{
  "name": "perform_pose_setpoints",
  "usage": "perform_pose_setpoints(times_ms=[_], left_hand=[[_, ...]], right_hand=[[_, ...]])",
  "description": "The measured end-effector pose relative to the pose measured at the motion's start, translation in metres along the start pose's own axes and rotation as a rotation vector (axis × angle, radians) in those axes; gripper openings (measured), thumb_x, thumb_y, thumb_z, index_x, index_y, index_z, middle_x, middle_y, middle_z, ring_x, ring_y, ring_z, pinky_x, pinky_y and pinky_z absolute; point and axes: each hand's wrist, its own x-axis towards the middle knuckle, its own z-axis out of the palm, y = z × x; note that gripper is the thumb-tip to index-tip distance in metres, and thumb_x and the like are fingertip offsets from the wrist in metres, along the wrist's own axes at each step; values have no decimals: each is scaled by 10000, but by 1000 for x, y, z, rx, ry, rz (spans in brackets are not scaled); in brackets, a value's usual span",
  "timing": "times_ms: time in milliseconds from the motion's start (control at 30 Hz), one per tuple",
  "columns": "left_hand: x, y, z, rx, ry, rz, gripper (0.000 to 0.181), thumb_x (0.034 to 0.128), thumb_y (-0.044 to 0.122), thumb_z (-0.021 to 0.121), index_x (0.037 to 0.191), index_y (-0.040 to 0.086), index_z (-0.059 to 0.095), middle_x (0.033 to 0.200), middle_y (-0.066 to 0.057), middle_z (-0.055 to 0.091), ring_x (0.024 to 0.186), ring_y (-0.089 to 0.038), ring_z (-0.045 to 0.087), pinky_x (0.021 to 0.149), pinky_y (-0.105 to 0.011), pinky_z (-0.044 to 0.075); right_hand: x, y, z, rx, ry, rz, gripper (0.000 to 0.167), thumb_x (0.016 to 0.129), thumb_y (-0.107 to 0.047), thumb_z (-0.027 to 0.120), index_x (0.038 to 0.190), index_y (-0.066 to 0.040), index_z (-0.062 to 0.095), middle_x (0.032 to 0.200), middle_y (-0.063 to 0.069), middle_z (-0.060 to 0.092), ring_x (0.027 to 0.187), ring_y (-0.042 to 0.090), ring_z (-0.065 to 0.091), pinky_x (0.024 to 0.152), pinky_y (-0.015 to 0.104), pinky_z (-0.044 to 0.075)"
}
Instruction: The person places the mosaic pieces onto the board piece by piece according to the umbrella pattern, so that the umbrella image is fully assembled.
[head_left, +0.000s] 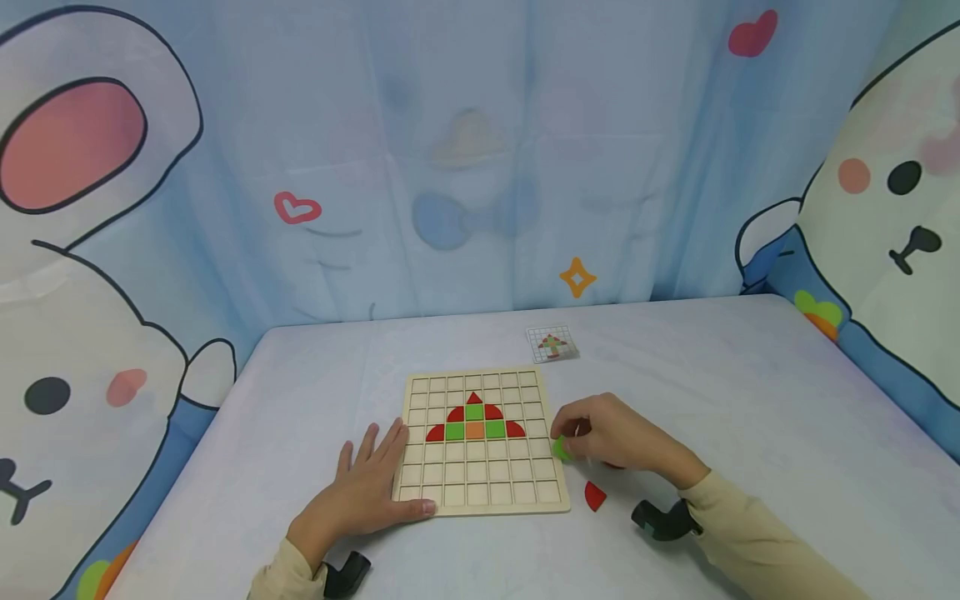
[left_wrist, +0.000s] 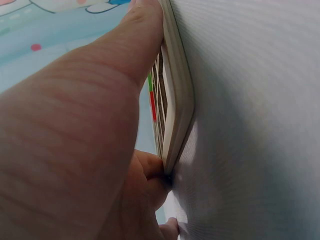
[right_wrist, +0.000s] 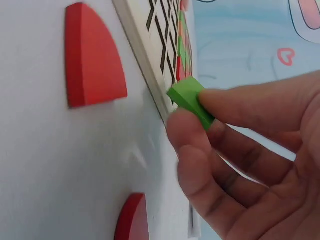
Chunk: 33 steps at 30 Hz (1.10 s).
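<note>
A wooden grid board lies on the table, bearing a triangular pattern of red, green and orange pieces. My left hand rests at the board's left side with fingers extended, its thumb against the near edge. Beyond the board's right edge, my right hand pinches a small green block between thumb and fingers. A red quarter-round piece lies on the cloth nearer me. Another red piece is partly cut off in the right wrist view and mostly covered by the hand in the head view.
A pattern card in a clear sleeve lies behind the board. White cloth covers the table. Behind it hangs a blue printed curtain. Black wrist-worn devices sit beneath both wrists.
</note>
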Motion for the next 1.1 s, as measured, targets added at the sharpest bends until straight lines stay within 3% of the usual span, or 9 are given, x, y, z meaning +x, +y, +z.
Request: perform_pose_setpoints(times_ms=[233,467,667,1100], left_hand=[[1,0,0,-1,-7,0,1230,861,699,787,1706,23,202,1787,-118,135,1629,-432,-8,1238,-690,-27],[3,-2,3,13,-4,-9,1244,851,722,779,1711,37,197,1789,-100,136,1632,-417,-8,1242,-681,-29],[3,-2,3,15,0,-7,1243,851,713,785,1710,35,197,1789,-98,138,1631,-421,-1,1240,-686,-27],[2,-3,2,17,2,1,1228,861,711,777,1708,31,204,1789,-100,138,1631,-420,2,1239,-690,-21]], right_hand=[[4,-10,6,105,80,73,112,932,18,744,1013,-54,772,839,-7,707,707,174,662,636,322,572],[11,-16,13,194,107,108,128,921,28,733,1038,-17,757,929,51,702,735,184,699,681,323,593],[18,-21,19,294,104,90,130,927,46,714,1049,17,749,951,92,688,756,215,710,704,348,620],[34,-30,35,365,59,33,105,951,70,684,1048,62,724,890,92,668,697,247,760,687,366,639]])
